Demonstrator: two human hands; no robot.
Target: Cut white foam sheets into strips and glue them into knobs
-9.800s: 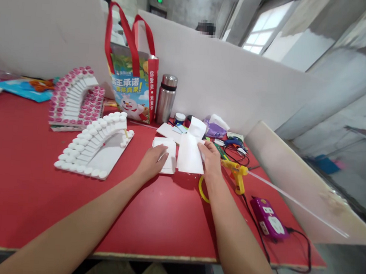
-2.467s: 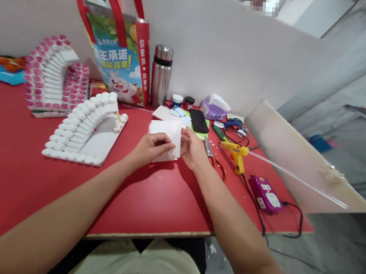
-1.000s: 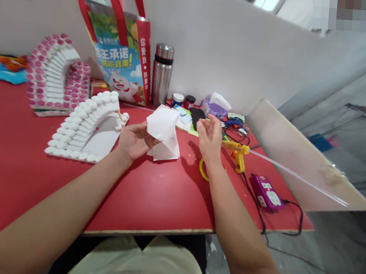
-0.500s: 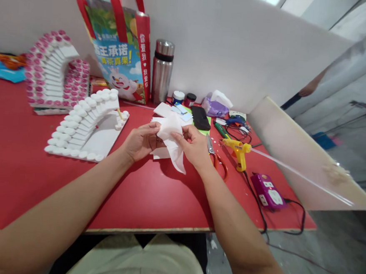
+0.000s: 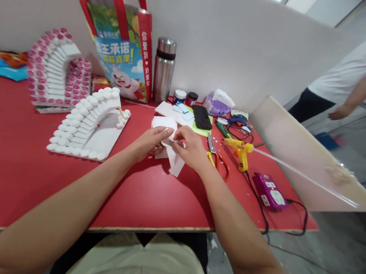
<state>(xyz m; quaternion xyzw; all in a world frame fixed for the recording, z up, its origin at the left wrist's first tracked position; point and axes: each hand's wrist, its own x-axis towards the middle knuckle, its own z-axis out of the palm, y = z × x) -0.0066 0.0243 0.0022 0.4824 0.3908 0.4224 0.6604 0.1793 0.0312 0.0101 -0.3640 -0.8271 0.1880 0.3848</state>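
Note:
Between my hands is a thin white paper strip (image 5: 176, 163), gathered at the top with its tail hanging down toward the table. My left hand (image 5: 153, 143) pinches it from the left, thumb on top. From the right, my right hand (image 5: 190, 148) grips it with thumb and bent fingers; part of the strip is hidden behind them. Just beyond lie stacked white paper pieces (image 5: 163, 122) on the red table (image 5: 128, 204). Left of my hands rests a white arched staircase model (image 5: 86, 126) edged with white rolled rosettes.
Right of my hands are scissors (image 5: 218, 158), a yellow glue gun (image 5: 240, 151) and a purple power strip (image 5: 269, 192) with trailing cords. Behind stand a steel flask (image 5: 164, 73), a printed bag (image 5: 122, 57) and a pink-rosetted model (image 5: 58, 74). A person (image 5: 343, 81) stands beyond the partition.
My hands have drawn closer together, and the paper's spread upper part is now gathered between my fingers. Beyond the partition, the person has come further into view.

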